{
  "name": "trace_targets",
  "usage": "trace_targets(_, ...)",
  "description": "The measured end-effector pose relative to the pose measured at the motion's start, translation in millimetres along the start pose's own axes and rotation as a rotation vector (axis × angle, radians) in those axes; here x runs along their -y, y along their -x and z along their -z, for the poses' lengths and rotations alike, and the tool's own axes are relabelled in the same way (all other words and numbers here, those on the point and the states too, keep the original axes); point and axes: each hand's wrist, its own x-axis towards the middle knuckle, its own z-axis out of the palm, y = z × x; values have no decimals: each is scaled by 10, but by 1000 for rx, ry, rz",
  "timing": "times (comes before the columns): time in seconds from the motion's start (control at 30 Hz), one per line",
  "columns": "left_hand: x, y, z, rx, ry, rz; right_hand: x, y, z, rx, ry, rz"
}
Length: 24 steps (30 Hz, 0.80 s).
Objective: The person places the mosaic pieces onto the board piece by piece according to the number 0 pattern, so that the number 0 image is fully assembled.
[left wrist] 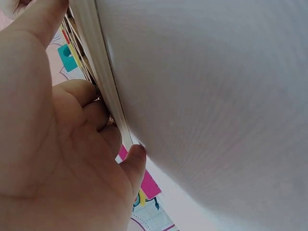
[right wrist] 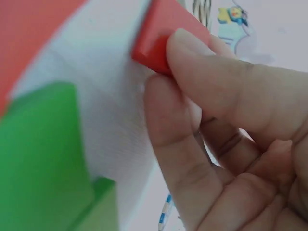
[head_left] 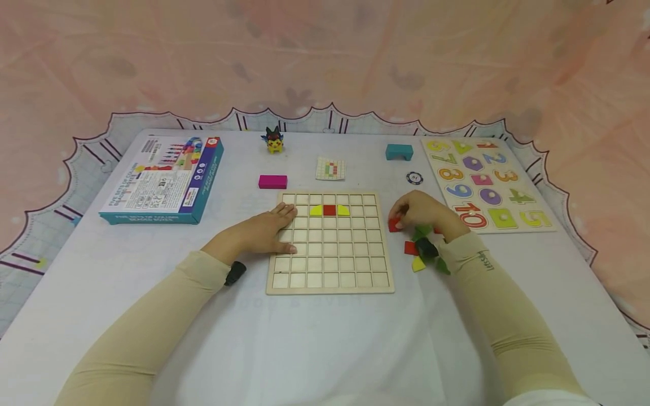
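A wooden grid board (head_left: pixel 330 290) lies flat in the head view. Near its top a red square tile (head_left: pixel 329 210) sits between two yellow tiles (head_left: pixel 316 211) with curved sides. My left hand (head_left: pixel 266 231) rests on the board's left edge with its fingers spread. Right of the board, my right hand (head_left: pixel 424 211) pinches a red tile (right wrist: pixel 163 31) between thumb and fingertips, as the right wrist view shows. Beside that hand lie green tiles (right wrist: pixel 48 154), another red tile (head_left: pixel 411 248) and a yellow tile (head_left: pixel 418 264).
Behind the board are a pattern card (head_left: pixel 330 169), magenta block (head_left: pixel 272 181), teal block (head_left: pixel 399 151), poker chip (head_left: pixel 414 177) and small yellow figurine (head_left: pixel 275 141). A box (head_left: pixel 157 180) lies at left, a number puzzle (head_left: pixel 487 186) at right.
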Motion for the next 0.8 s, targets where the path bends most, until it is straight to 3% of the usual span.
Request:
trace_targets(0.33, 5, -9, -7, 7, 1, 6, 13, -79, 65, -16, -115, -58)
trace_targets(0.57, -3, -2, 0, 5, -6, 14, 185, -225, -32, -10, -221, -19)
trace_targets(0.8, -18, -8, 0, 5, -8, 19, 401, -338, -149, 17, -257, 0)
